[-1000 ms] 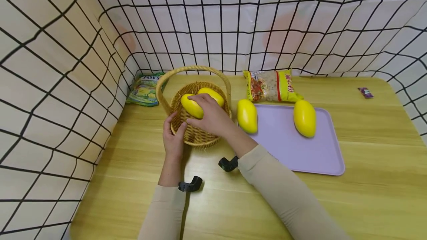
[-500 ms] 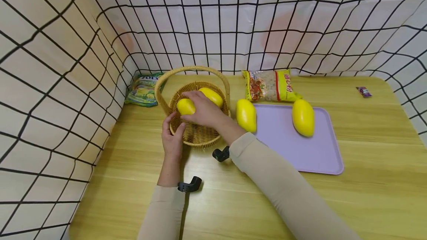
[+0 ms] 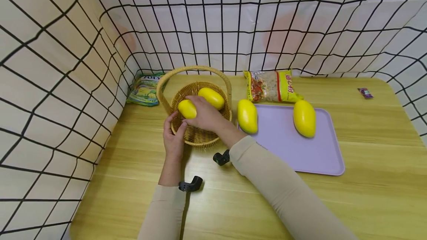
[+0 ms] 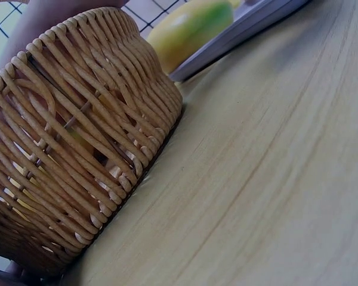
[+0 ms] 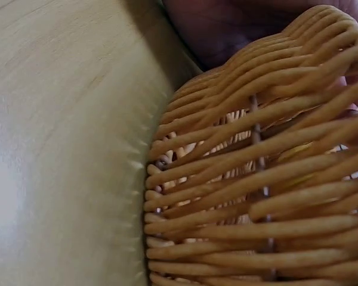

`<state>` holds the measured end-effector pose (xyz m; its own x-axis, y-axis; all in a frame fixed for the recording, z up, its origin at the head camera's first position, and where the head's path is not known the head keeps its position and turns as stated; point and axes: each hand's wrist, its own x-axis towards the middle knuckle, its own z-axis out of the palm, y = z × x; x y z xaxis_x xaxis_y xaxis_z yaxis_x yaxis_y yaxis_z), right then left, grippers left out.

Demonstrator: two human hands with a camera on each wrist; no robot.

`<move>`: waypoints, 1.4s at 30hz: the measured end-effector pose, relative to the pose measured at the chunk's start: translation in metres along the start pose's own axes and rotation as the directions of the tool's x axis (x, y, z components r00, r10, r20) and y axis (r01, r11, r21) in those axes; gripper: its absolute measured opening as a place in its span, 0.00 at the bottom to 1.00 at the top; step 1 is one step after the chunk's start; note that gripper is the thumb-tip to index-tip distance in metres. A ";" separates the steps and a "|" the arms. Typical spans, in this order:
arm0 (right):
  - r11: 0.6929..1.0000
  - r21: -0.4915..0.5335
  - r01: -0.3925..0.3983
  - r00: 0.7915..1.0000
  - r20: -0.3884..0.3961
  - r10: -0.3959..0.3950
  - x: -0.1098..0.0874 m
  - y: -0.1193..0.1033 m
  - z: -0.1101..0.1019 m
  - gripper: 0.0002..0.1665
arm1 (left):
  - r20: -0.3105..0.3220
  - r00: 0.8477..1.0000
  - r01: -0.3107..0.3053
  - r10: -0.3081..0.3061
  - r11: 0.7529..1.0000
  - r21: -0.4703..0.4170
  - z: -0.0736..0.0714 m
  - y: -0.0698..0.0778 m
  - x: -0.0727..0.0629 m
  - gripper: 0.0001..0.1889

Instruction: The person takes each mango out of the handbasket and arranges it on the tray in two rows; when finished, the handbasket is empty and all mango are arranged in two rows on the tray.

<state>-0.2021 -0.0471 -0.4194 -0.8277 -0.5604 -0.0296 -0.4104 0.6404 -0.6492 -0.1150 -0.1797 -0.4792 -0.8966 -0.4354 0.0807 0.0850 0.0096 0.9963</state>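
On my feed the right hand (image 3: pixel 207 116), fingers clamped on a mango (image 3: pixel 187 109) inside the basket (image 3: pixel 199 135), has nudged it toward the desk's (image 3: pixel 116 180) left edge; I judge it nearly settled. The left hand (image 3: pixel 173 142) grips the basket's near-left rim.

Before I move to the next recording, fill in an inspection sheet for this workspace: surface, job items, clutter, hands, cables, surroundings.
Surface: pale wood-grain tabletop.
Job items: round brown wicker basket with arched handle, containing a held oval yellow mango and a loose oval yellow mango; two more yellow mangoes at the rectangular lilac plastic tray.
Clutter: yellow-and-clear food bag behind the tray; green printed packet, left; small purple wrapper, right.
Hands: right hand grips a mango; left hand touches the basket's near-left rim.
Cables: nothing seen.
Surroundings: white backdrop with black grid.
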 end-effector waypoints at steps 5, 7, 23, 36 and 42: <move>1.000 -0.013 -0.001 1.000 0.005 0.001 0.001 0.003 0.002 0.52 | 0.011 1.000 0.010 -0.010 1.000 0.005 0.000 0.001 0.000 0.26; 1.000 -0.020 -0.002 1.000 0.011 0.002 0.002 0.004 0.003 0.51 | 0.012 1.000 0.015 -0.016 1.000 0.008 0.000 0.001 0.000 0.26; 0.999 -0.044 -0.004 1.000 0.018 0.005 0.002 0.005 0.005 0.47 | 0.013 1.000 -0.001 0.001 1.000 0.005 0.000 0.001 0.001 0.26; 0.999 0.037 -0.002 0.988 -0.155 0.008 -0.031 0.001 -0.015 0.50 | 0.025 1.000 0.009 -0.010 0.999 0.030 -0.001 -0.001 -0.001 0.26; 0.993 0.119 -0.016 0.977 -0.210 0.041 -0.075 -0.004 -0.038 0.54 | 0.032 0.999 0.004 -0.005 1.000 0.030 -0.001 0.000 -0.001 0.27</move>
<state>-0.1531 0.0126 -0.3861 -0.9058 -0.4109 0.1037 -0.3484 0.5825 -0.7343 -0.1142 -0.1799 -0.4790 -0.9103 -0.4067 0.0771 0.0688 0.0350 0.9970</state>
